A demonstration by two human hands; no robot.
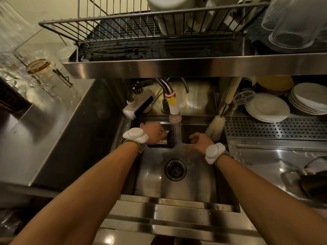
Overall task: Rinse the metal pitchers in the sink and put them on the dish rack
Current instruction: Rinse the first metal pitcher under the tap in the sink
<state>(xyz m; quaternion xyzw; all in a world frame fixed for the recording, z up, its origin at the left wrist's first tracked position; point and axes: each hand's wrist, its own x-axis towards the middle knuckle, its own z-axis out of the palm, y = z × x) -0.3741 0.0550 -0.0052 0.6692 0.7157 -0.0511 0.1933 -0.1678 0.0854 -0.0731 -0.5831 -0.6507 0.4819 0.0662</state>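
Note:
Water runs from the faucet (175, 114) into the steel sink (198, 183). My left hand (153, 132) grips a metal pitcher (166, 139) by its side and holds it tilted under the stream. Most of the pitcher is hidden by the hand and the water. My right hand (199, 142) hovers just right of the stream with loosely curled fingers, holding nothing. The wire dish rack (109, 30) sits on a steel shelf above the sink. More metal pitchers (316, 181) lie on the counter at the right edge.
A bottle brush (215, 128) leans at the sink's back right corner. Stacked white plates (269, 107) stand on the perforated shelf at right. Glasses (292, 30) and white crockery (169, 13) occupy the rack's right part. Glassware (39, 68) crowds the left counter.

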